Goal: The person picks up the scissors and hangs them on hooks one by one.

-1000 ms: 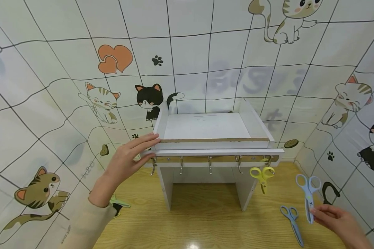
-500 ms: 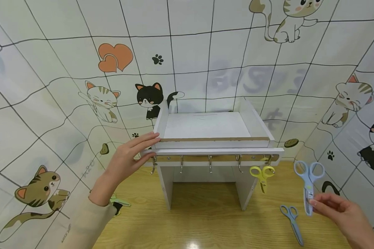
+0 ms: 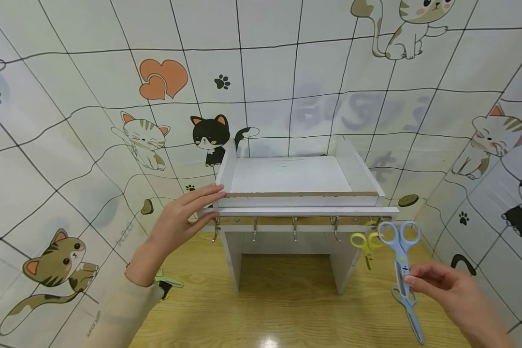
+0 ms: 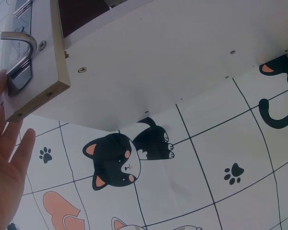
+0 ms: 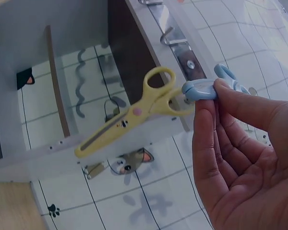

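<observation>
My left hand (image 3: pixel 174 222) rests on the left end of a white shelf (image 3: pixel 304 211), fingers laid nearly straight over its corner, thumb at the front edge. In the left wrist view those fingers lie around the board's end, close to a metal hook (image 4: pixel 23 72). Thumb and fingertips of my right hand (image 3: pixel 452 292) pinch light blue scissors (image 3: pixel 401 253) by the blade part, handles up. Yellow scissors (image 5: pixel 134 112) hang from the rightmost hook, just left of the blue pair. Darker blue scissors (image 3: pixel 413 323) lie on the table, partly hidden behind the held pair.
Several metal hooks (image 3: pixel 295 231) line the shelf's front. The shelf stands on a wood-look table (image 3: pixel 287 309) against a cat-patterned wall covering (image 3: pixel 269 72). Beside the left forearm, a green-handled item (image 3: pixel 170 281) lies partly hidden.
My right hand has lifted the light blue scissors and carried them left, toward the hanging yellow pair and over the darker blue pair. The left hand has stayed at the shelf's corner.
</observation>
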`<state>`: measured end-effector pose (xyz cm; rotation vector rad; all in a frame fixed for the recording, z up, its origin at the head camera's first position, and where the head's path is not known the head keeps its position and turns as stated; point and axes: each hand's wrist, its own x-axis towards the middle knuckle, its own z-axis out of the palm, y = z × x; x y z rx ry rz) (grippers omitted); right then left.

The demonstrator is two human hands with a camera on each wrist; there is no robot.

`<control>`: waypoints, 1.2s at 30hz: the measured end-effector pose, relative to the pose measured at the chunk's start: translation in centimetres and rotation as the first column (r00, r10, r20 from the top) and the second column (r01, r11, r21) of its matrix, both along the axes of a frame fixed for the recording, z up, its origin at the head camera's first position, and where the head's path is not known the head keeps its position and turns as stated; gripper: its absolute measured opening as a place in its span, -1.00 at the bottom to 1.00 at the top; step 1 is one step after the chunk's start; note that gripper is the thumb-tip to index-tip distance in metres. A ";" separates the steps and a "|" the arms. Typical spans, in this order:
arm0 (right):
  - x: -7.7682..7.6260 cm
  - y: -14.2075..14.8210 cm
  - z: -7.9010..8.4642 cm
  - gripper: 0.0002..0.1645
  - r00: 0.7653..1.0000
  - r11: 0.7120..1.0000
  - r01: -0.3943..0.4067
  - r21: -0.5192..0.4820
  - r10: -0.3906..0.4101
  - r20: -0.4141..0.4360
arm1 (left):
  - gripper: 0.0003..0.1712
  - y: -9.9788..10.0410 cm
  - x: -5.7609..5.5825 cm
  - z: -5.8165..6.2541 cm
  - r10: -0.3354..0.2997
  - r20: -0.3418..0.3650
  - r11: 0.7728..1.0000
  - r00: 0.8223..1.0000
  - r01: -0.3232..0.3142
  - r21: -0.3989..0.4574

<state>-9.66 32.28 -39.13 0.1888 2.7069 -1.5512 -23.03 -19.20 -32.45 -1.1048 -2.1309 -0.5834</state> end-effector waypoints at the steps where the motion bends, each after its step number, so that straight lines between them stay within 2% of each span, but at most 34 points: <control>1: -0.1 -0.3 0.0 -0.78 1.000 1.000 -0.018 -0.009 0.018 -0.012 | -0.31 0.0 0.0 0.0 0.000 0.001 1.000 1.000 0.000 -0.002; 3: -0.3 -0.8 0.0 -0.79 0.999 0.999 -0.043 -0.027 0.042 -0.035 | -0.31 0.0 0.0 0.0 0.001 0.002 1.000 1.000 -0.001 -0.004; 9: -0.7 -2.3 -0.4 -0.78 0.994 0.991 -0.106 -0.075 0.105 -0.026 | -0.33 0.1 0.1 0.2 0.012 0.017 1.000 1.000 -0.012 -0.009; 10: -0.8 -2.5 -0.5 -0.80 0.991 0.988 -0.131 -0.087 0.127 -0.049 | -0.33 0.1 0.1 0.2 0.014 0.019 1.000 1.000 -0.013 -0.010; 16: -1.2 -4.2 -0.8 -0.95 0.952 0.960 -0.263 -0.101 0.240 -0.192 | -0.33 0.1 0.1 0.3 0.021 0.021 1.000 1.000 -0.021 -0.009; 21: -1.8 -5.4 -1.1 -0.97 0.932 0.932 -0.334 -0.140 0.305 -0.193 | -0.32 0.0 0.0 0.1 0.018 0.018 1.000 1.000 -0.018 -0.004; 28: -2.5 -6.2 -1.9 -0.96 0.885 0.883 -0.440 -0.165 0.396 -0.245 | -0.30 0.1 -0.1 -0.1 0.006 0.011 1.000 1.000 -0.006 0.008; 33: -2.9 -6.8 -2.4 -0.96 0.868 0.864 -0.469 -0.184 0.412 -0.276 | -0.29 0.1 0.0 -0.2 0.008 0.017 1.000 1.000 -0.008 0.013; 36: -3.2 -7.0 -2.8 -0.95 0.871 0.861 -0.467 -0.203 0.410 -0.270 | -0.29 0.1 0.0 -0.2 0.011 0.022 1.000 1.000 -0.011 0.015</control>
